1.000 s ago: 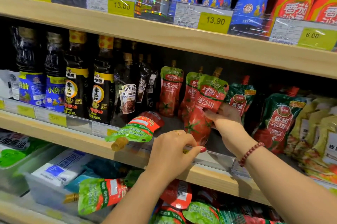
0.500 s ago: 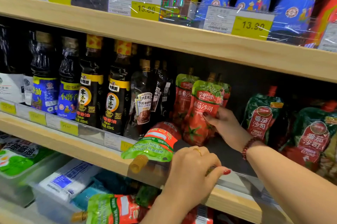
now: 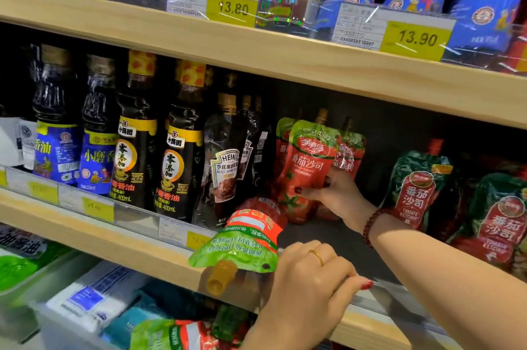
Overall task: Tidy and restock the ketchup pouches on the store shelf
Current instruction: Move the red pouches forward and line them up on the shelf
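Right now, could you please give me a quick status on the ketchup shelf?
Right hand grips upright ketchup pouch. Left hand curled over shelf rail. Fallen pouch lies beside it, spout overhanging the edge.

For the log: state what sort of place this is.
Most likely a grocery store aisle: yellow price tags on wooden shelves, rows of dark bottles, and ketchup pouches standing together.

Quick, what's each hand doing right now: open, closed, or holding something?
Left hand: grip closed on the lying ketchup pouch.
Right hand: grip closed on the upright ketchup pouch.
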`<state>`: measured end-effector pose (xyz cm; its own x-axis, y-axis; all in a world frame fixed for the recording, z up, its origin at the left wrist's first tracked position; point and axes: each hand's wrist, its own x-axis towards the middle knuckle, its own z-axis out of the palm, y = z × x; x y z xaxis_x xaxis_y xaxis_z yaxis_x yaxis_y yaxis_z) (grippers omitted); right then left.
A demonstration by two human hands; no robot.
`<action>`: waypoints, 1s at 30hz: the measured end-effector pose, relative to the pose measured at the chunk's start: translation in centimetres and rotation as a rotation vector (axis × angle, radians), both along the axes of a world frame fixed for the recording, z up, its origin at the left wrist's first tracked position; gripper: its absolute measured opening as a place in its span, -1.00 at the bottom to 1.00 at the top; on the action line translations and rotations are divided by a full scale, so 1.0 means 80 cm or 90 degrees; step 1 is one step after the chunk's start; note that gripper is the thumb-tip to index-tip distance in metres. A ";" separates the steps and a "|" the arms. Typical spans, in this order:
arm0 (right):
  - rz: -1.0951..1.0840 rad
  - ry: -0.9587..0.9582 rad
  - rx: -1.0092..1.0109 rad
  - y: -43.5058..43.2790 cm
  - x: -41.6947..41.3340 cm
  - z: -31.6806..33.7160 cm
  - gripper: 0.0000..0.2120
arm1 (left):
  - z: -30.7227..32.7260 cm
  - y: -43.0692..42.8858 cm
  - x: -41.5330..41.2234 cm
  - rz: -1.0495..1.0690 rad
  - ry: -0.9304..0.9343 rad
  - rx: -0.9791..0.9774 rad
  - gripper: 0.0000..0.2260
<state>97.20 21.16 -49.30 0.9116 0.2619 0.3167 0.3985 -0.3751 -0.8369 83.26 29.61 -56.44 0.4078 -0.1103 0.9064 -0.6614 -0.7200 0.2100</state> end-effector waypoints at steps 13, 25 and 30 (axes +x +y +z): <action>0.057 0.027 -0.059 0.032 0.012 -0.004 -0.65 | -0.007 -0.001 0.007 0.009 -0.027 -0.001 -0.78; -0.037 0.131 0.117 0.001 -0.024 0.021 -0.51 | -0.003 -0.002 -0.003 -0.002 0.030 -0.028 -0.84; 0.051 0.120 0.137 -0.007 -0.069 0.028 -0.79 | 0.024 0.007 -0.025 -0.039 0.051 -0.103 -0.89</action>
<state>91.71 20.60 -47.04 0.9390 0.2800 0.1997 0.2496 -0.1550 -0.9559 81.22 30.13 -54.55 0.4763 0.0074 0.8792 -0.6800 -0.6308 0.3737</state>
